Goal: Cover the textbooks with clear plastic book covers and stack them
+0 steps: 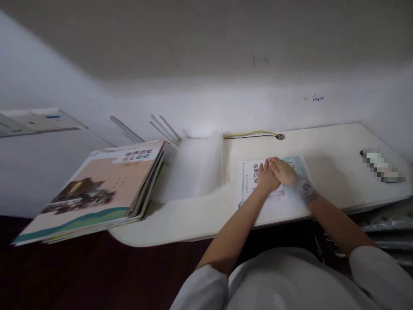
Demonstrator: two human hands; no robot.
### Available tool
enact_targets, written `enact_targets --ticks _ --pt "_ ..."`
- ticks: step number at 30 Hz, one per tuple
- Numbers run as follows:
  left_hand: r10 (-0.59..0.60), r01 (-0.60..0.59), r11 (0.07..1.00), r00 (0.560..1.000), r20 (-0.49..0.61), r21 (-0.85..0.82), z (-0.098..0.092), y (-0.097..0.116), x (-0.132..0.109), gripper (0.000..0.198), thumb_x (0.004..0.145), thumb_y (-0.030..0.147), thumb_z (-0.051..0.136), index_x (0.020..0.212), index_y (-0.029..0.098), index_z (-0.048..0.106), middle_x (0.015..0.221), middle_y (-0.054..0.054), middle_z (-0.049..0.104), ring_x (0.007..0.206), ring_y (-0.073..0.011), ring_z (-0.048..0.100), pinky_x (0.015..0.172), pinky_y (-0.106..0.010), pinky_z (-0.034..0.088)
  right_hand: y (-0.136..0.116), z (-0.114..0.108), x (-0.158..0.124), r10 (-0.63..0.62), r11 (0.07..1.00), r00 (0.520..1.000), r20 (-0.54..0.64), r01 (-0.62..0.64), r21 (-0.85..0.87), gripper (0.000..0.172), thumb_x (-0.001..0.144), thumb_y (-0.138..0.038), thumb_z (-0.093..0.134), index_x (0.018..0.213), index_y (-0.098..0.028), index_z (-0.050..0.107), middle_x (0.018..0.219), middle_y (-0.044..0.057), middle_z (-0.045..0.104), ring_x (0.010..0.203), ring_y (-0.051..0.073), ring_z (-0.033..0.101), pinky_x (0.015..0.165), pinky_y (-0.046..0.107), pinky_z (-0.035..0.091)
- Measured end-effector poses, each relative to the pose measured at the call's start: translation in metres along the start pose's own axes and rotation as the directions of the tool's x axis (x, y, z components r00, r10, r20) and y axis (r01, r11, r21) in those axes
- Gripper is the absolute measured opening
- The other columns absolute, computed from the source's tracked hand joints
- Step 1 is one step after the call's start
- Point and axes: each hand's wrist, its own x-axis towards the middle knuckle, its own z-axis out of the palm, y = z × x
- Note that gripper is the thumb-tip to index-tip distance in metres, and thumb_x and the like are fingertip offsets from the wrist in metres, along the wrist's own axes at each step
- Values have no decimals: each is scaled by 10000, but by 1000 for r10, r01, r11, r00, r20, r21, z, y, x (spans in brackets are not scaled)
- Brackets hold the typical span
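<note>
A thin paperback book (274, 202) with a white and pale-green cover lies flat on the white desk (193, 221), its cover print turned upside down to me. My left hand (268, 177) rests on the cover, fingers stretched out. From the right, my right hand (284, 171) lies flat with its fingertips meeting and partly overlapping those of the left. Neither hand grips anything. A grey band (305, 189) circles my right wrist. Parts of the cover are hidden beneath both hands.
On the left, a stack of books (97, 181) overhangs the desk edge. Beside it lies a translucent plastic-looking pile (193, 168). A yellow cable (251, 132) runs along the wall into a desk hole (280, 136). A blurred-out phone-like object (382, 165) lies far right.
</note>
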Motion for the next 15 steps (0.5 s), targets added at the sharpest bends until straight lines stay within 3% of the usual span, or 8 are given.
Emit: enact_targets --ticks 4,8,12,15 --pt "-125 124 992 988 -94 -17 -7 -42 -11 599 917 423 240 1445 144 280 1507 -107 276 1388 -309 208 1112 -481 176 33 -4 -12 15 998 1000 18 -13 -64 497 935 -411 333 1331 -139 463 1431 144 410 1321 260 355 1067 448 261" --pt "-274 270 962 952 -138 -44 -10 -87 -24 618 925 431 207 1423 77 302 1493 -151 292 1383 -295 231 1110 -451 196 72 -15 -29 117 968 991 62 -100 -228 547 926 -430 340 1383 -133 394 1456 147 368 1336 284 328 1059 457 269" --pt "-391 379 920 901 -187 -97 -8 -97 -30 686 895 439 312 1390 -37 294 1467 -253 282 1385 -329 208 1116 -444 172 90 -22 -40 206 938 977 56 -181 -294 573 932 -440 301 1402 -118 356 1468 148 346 1344 286 313 1057 454 274" --pt "-486 406 853 848 -213 -328 -10 -92 -30 689 844 416 435 1338 -57 354 1453 -285 282 1391 -353 164 1119 -460 138 86 -23 -40 223 923 974 40 -197 -331 560 933 -432 296 1390 -116 372 1455 157 366 1340 292 317 1049 492 270"
